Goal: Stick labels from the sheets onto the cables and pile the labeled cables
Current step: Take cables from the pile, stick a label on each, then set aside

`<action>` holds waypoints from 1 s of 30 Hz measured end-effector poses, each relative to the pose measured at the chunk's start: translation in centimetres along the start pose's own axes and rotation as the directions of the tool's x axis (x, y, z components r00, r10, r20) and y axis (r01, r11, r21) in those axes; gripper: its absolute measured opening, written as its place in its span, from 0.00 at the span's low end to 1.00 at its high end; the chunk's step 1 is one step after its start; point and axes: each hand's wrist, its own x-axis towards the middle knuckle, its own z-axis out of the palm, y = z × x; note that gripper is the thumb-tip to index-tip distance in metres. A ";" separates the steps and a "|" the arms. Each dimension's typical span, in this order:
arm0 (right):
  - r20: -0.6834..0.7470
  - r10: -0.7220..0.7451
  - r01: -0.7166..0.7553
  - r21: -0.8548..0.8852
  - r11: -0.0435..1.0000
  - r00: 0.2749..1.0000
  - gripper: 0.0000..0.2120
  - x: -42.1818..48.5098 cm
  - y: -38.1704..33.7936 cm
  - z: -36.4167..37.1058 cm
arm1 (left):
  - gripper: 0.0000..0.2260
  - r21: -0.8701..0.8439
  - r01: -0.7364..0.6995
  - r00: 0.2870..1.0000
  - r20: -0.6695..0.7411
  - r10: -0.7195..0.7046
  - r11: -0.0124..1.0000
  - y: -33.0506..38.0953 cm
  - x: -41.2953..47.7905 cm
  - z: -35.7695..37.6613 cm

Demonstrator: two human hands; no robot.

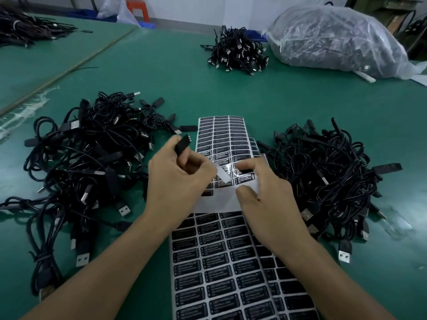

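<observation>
Green table, maybe four cable piles

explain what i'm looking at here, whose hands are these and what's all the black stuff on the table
No machine: one camera worn on a person's head looks down at their two bare hands. On the green table lie a left pile and a right pile of black cables, with sheets of black labels between them. The left hand grips a cable's black connector. The right hand pinches a partly used label sheet, seemingly peeling a label, though it is blurred.
</observation>
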 end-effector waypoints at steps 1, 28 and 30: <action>0.011 0.002 -0.001 -0.055 0.998 1.000 0.18 -0.1 -0.1 0.1 | 0.17 0.003 0.004 1.000 -0.003 -0.004 1.000 -0.1 0.0 0.0; -0.217 -0.333 0.238 -0.371 0.898 0.918 0.04 -0.5 -1.3 1.0 | 0.18 0.202 -0.025 0.997 0.080 0.009 0.979 0.6 -0.5 0.6; -0.202 -0.335 0.245 -0.370 0.896 0.921 0.05 -0.5 -1.4 1.0 | 0.18 0.190 -0.025 0.997 0.078 0.010 0.981 0.6 -0.6 0.7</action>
